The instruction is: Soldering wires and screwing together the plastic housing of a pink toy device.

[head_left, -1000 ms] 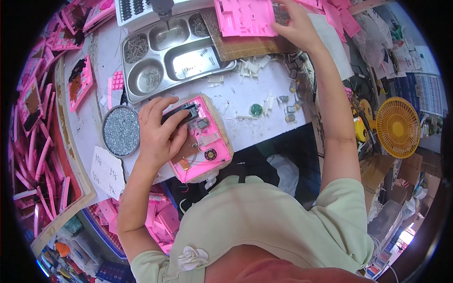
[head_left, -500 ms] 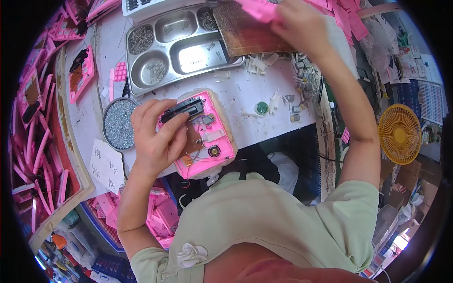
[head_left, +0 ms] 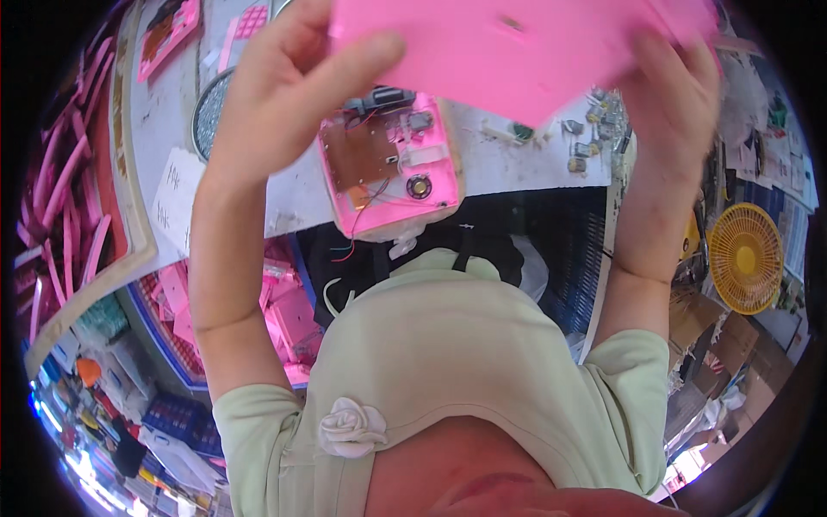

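A flat pink plastic panel (head_left: pixel 525 52) is held up close to the camera, gripped by the left hand (head_left: pixel 293 95) and the right hand (head_left: pixel 676 86) at its two ends. Beneath it, an opened pink plastic casing with exposed circuit board (head_left: pixel 392 168) lies on the white tabletop (head_left: pixel 534 164). A white paper label (head_left: pixel 175 198) lies at the tabletop's left edge.

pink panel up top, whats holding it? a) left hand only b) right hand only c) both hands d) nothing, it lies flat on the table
c: the left hand grips the pink panel at its left edge and the right hand grips its right edge, raised above the open pink device on the table.
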`<action>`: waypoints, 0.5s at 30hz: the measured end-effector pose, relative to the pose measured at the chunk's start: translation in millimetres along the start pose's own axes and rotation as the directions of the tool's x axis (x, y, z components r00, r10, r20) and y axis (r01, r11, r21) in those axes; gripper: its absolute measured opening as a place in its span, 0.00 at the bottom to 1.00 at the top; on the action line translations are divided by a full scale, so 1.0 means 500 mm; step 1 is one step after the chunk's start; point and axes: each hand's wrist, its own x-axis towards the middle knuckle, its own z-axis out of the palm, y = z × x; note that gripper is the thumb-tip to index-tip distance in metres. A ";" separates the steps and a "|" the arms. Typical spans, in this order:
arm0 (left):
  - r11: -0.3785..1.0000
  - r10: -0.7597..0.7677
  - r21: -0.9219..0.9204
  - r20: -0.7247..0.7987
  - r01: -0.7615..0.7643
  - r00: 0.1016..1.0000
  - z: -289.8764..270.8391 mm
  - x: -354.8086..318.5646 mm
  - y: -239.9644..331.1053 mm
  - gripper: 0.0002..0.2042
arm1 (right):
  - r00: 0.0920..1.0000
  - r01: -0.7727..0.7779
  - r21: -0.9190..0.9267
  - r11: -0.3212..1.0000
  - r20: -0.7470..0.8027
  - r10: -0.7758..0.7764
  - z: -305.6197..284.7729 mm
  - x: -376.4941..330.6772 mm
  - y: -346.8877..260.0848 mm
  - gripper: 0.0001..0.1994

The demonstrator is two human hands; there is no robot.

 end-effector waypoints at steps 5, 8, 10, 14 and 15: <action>0.990 0.005 -0.141 0.005 -0.004 1.000 -0.037 0.040 0.067 0.16 | 0.950 -0.312 0.050 0.949 0.007 0.313 0.194 0.061 0.075 0.23; 0.976 -0.166 -0.149 -0.027 0.160 0.986 -0.104 0.021 0.083 0.17 | 0.954 -0.274 0.043 0.961 0.135 0.266 0.217 0.050 0.100 0.30; 0.967 -0.253 -0.032 -0.209 0.252 0.945 -0.112 -0.003 0.029 0.24 | 0.968 -0.196 0.025 0.980 0.164 0.190 0.213 0.039 0.109 0.34; 0.941 -0.178 0.243 -0.236 0.236 0.955 -0.052 -0.064 0.016 0.33 | 0.959 -0.222 -0.286 0.932 0.107 0.261 0.222 -0.021 0.093 0.25; 0.926 -0.168 0.300 -0.212 0.228 0.963 -0.042 -0.087 0.015 0.36 | 0.955 -0.242 -0.310 0.919 0.091 0.283 0.218 -0.053 0.089 0.26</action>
